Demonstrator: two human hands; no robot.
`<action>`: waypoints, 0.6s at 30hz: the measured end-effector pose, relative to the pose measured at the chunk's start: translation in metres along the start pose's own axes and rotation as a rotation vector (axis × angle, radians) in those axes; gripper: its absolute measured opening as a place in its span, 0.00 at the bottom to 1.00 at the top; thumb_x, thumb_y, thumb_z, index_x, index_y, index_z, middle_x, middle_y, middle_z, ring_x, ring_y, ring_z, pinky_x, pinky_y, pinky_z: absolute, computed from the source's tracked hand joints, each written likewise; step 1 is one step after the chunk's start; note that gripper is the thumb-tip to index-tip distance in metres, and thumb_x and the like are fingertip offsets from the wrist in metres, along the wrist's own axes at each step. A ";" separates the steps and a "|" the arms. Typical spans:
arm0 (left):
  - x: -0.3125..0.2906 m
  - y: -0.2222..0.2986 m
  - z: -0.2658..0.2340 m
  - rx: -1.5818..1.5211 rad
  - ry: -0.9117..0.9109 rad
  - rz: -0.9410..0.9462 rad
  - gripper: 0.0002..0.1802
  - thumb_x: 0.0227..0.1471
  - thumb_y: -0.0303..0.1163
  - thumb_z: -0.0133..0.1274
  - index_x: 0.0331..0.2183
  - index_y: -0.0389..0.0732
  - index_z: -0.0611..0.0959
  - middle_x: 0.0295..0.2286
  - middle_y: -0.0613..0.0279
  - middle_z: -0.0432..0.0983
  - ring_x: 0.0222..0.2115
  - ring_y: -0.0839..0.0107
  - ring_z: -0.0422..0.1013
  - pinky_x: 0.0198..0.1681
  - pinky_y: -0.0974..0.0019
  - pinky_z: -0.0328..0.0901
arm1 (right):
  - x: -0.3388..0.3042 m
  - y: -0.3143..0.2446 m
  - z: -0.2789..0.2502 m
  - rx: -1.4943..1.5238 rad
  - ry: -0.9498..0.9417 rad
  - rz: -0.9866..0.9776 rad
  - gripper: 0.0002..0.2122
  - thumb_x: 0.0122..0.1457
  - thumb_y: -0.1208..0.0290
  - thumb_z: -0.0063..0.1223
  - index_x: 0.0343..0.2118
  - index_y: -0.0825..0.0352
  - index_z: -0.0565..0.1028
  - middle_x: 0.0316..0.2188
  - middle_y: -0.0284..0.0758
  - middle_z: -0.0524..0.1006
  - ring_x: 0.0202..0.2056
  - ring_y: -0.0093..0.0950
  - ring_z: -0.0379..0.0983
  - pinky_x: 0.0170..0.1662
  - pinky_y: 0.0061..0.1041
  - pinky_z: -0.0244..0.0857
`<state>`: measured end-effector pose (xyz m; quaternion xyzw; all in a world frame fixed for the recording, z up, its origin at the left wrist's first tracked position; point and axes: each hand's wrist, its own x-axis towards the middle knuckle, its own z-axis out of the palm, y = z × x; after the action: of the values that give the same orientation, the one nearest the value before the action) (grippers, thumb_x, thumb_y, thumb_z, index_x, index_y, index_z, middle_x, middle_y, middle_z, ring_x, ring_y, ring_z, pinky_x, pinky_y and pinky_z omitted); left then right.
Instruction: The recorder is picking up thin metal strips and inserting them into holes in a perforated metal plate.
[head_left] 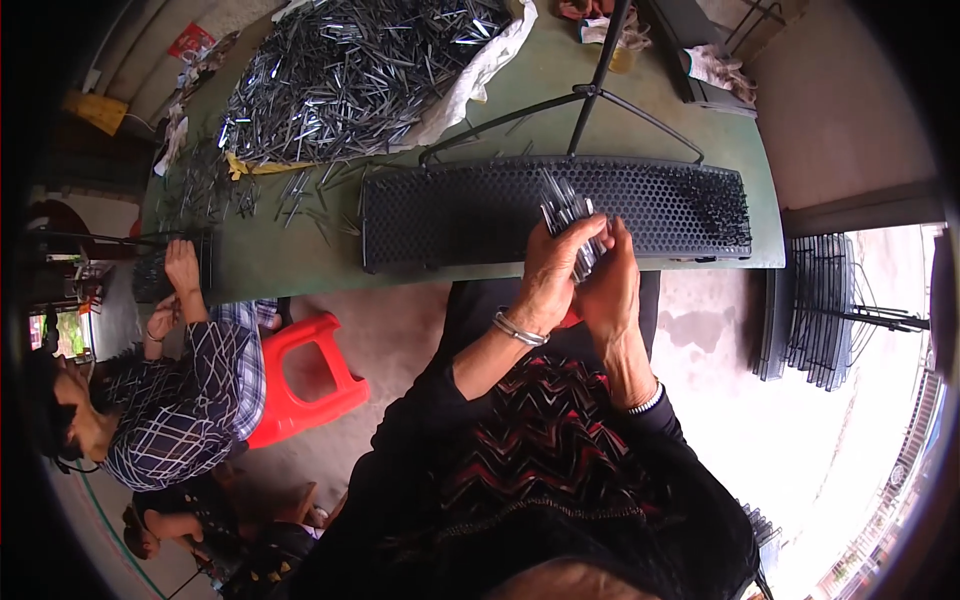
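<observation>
Both hands (549, 270) (612, 292) closed around metal rods (564, 203), perforated rack (470, 215) ahead, rod heap (340, 85) beyond.

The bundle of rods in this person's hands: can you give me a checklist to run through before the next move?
1. Bundle of metal rods held: ok, between the left hand and right hand.
2. Rod tips level: not ok, they stick out unevenly.
3. Every rod gripped firmly: cannot tell, the hands hide the lower part.
4. Black perforated rack on the green table: ok, lying along the near edge.
5. Rack free of other pieces: not ok, a dark cluster stands at its right end.
6. More rods at hand: ok, a large pile lies beyond the rack, to the left.
</observation>
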<state>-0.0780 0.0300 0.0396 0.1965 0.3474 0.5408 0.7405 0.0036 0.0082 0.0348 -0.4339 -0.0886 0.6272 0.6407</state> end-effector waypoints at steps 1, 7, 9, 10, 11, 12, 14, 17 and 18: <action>-0.001 0.005 -0.005 0.070 -0.037 -0.017 0.06 0.50 0.27 0.56 0.31 0.36 0.79 0.26 0.63 0.76 0.27 0.73 0.73 0.34 0.70 0.69 | -0.002 -0.004 -0.001 -0.207 -0.058 -0.130 0.15 0.65 0.56 0.39 0.37 0.63 0.72 0.27 0.27 0.72 0.31 0.23 0.68 0.40 0.24 0.64; 0.001 0.028 -0.022 0.145 -0.295 -0.365 0.09 0.47 0.29 0.57 0.29 0.33 0.78 0.20 0.60 0.74 0.21 0.71 0.72 0.22 0.68 0.68 | 0.007 -0.049 -0.017 -0.553 -0.351 -0.359 0.19 0.58 0.80 0.41 0.54 0.71 0.65 0.53 0.41 0.67 0.54 0.28 0.64 0.51 0.24 0.63; 0.002 0.031 -0.027 0.155 -0.354 -0.432 0.09 0.48 0.28 0.57 0.32 0.33 0.77 0.21 0.60 0.73 0.22 0.71 0.72 0.22 0.68 0.68 | 0.006 -0.065 -0.020 -0.935 -0.510 -0.534 0.22 0.59 0.78 0.40 0.57 0.69 0.62 0.55 0.40 0.67 0.56 0.31 0.63 0.53 0.28 0.62; 0.004 0.032 -0.028 0.188 -0.359 -0.407 0.09 0.48 0.28 0.57 0.31 0.33 0.77 0.21 0.60 0.73 0.22 0.71 0.72 0.22 0.68 0.68 | 0.010 -0.071 -0.022 -0.957 -0.532 -0.469 0.20 0.63 0.72 0.39 0.57 0.71 0.62 0.55 0.41 0.67 0.55 0.32 0.64 0.53 0.29 0.62; 0.005 0.033 -0.027 0.221 -0.363 -0.382 0.09 0.47 0.28 0.57 0.30 0.33 0.78 0.21 0.60 0.73 0.21 0.71 0.72 0.22 0.69 0.68 | 0.013 -0.074 -0.022 -0.960 -0.527 -0.471 0.20 0.63 0.72 0.39 0.57 0.71 0.62 0.55 0.41 0.67 0.55 0.32 0.64 0.53 0.29 0.62; 0.004 0.034 -0.026 0.205 -0.353 -0.393 0.08 0.47 0.28 0.57 0.29 0.33 0.78 0.20 0.59 0.73 0.21 0.72 0.71 0.22 0.69 0.68 | 0.014 -0.076 -0.019 -0.910 -0.536 -0.404 0.20 0.65 0.67 0.39 0.57 0.72 0.62 0.55 0.42 0.67 0.55 0.32 0.65 0.53 0.29 0.62; 0.004 0.033 -0.024 0.220 -0.367 -0.419 0.08 0.47 0.28 0.57 0.28 0.33 0.78 0.20 0.59 0.73 0.21 0.72 0.71 0.22 0.69 0.68 | 0.017 -0.074 -0.012 -0.889 -0.542 -0.404 0.27 0.66 0.53 0.33 0.57 0.73 0.62 0.54 0.43 0.68 0.54 0.34 0.66 0.55 0.30 0.60; 0.000 0.034 -0.015 0.211 -0.372 -0.488 0.07 0.46 0.28 0.57 0.26 0.34 0.78 0.19 0.59 0.73 0.21 0.72 0.71 0.21 0.70 0.66 | 0.026 -0.070 -0.007 -0.853 -0.548 -0.395 0.27 0.67 0.51 0.30 0.57 0.72 0.62 0.54 0.43 0.68 0.55 0.34 0.66 0.58 0.32 0.57; -0.001 0.034 -0.013 0.185 -0.370 -0.532 0.07 0.45 0.29 0.58 0.23 0.35 0.79 0.18 0.60 0.73 0.20 0.72 0.71 0.20 0.70 0.65 | 0.028 -0.068 -0.005 -0.889 -0.586 -0.396 0.29 0.67 0.50 0.28 0.56 0.72 0.64 0.54 0.43 0.69 0.55 0.34 0.66 0.59 0.32 0.55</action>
<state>-0.1100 0.0393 0.0537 0.2600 0.2936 0.2498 0.8853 0.0621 0.0416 0.0657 -0.4447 -0.5981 0.4916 0.4503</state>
